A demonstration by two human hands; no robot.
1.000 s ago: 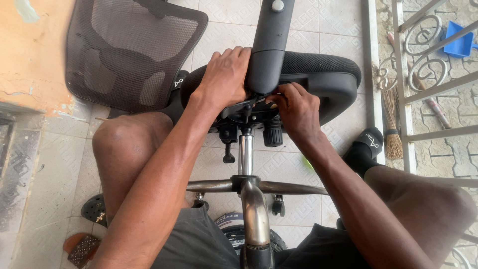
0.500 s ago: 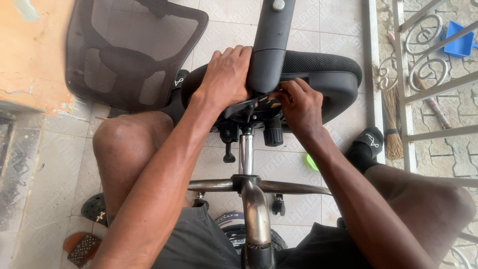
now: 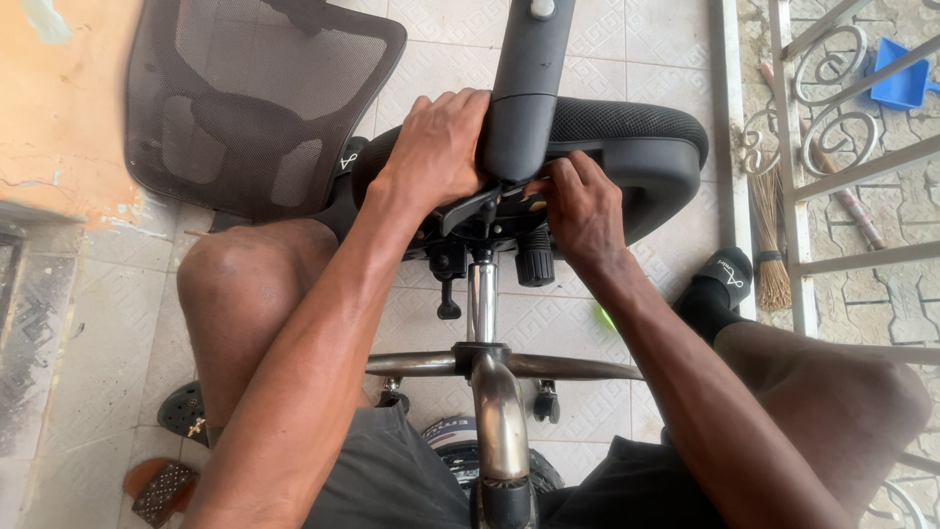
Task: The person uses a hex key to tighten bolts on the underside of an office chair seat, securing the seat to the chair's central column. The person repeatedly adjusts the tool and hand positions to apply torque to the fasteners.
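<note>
Lying on its side on the pale tiled floor [image 3: 627, 323], the black padded office chair seat [image 3: 636, 157] is held between the person's knees, with its underside mechanism turned toward the camera. The left hand [image 3: 441, 147] is closed over the seat edge at about 11 o'clock from the chrome gas-lift column [image 3: 480, 304], pressed against the black curved plastic armrest bar [image 3: 524, 88]. The right hand [image 3: 583, 211] is curled, its fingertips pinched at the black metal tilt mechanism [image 3: 490, 216] at about 1 o'clock from the column; what is gripped there cannot be told. For the step to be done well, the seat is best kept braced firmly by the left hand while the small part is worked squarely by the right, so that nothing slips into the black ribbed tension knob [image 3: 535, 260]. The detached grey mesh backrest [image 3: 255, 98] lies at 10 o'clock.

Against the earlier frame, little is changed: both hands are kept in the same places, and the view is shifted only slightly.
</note>
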